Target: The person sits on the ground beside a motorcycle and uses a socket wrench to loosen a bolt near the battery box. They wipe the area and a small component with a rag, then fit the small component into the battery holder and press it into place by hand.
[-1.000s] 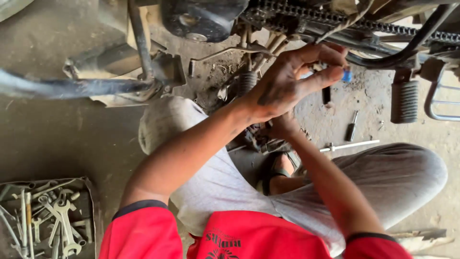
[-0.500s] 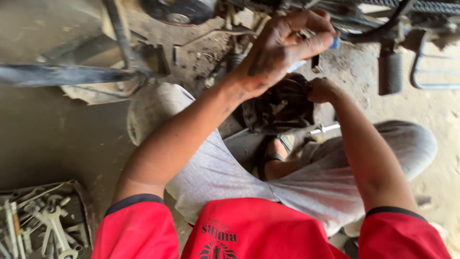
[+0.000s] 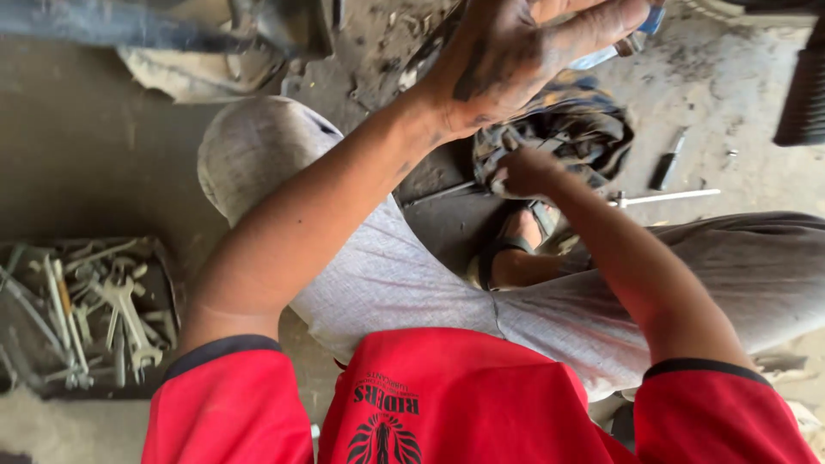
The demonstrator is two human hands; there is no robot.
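Rag (image 3: 571, 120), dark and greasy, lies bunched on the concrete floor (image 3: 77, 163) with the right hand (image 3: 524, 172) closed on its near edge, while the grimy left hand (image 3: 516, 60) pinches a small blue-tipped tool (image 3: 632, 39) that could slip from oily fingers.

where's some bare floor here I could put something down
Bare concrete lies above the tray of wrenches, left of the raised knee. It is crowded around the right hand on the dirty rag, with a screwdriver and metal rod beside it.
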